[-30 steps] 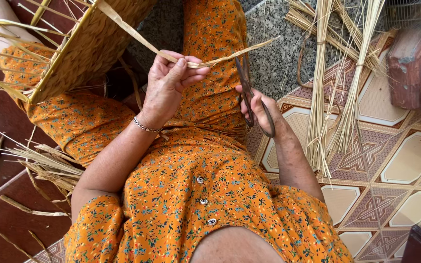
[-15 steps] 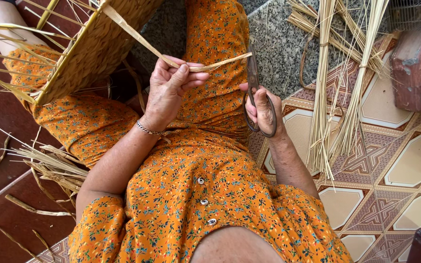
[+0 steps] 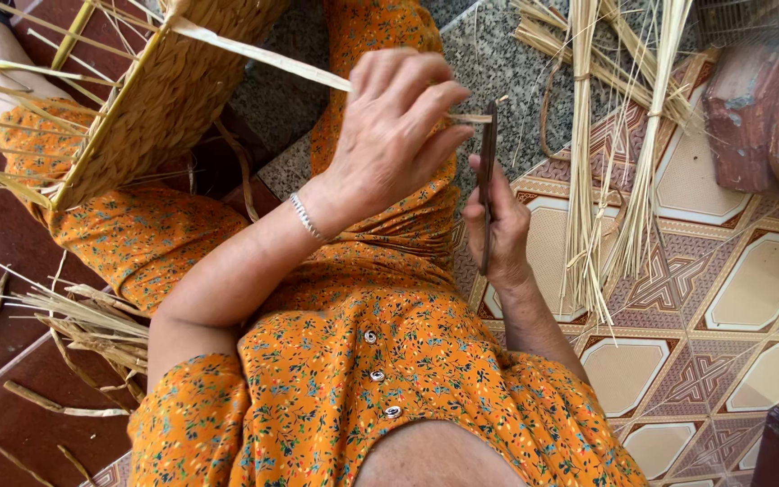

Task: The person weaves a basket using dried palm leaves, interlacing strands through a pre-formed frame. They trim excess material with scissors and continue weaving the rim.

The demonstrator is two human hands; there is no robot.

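Since before, the scissors (image 3: pixel 488 180) have turned upright beside the woven basket's (image 3: pixel 164 99) strip (image 3: pixel 263 56). Left hand (image 3: pixel 389 135) fingers pinch this strip; right hand (image 3: pixel 497 225) fingers grip the scissors.

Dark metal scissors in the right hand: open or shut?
Cannot tell. The dark metal scissors show edge-on as one thin line at the pale reed strip; right hand grips the handles.

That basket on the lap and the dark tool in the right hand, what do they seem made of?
The basket looks woven from dried plant strips, matte and tan; the plaited rows show. The tool in the right hand looks like dark, dull metal, probably scissors, though seen edge-on.
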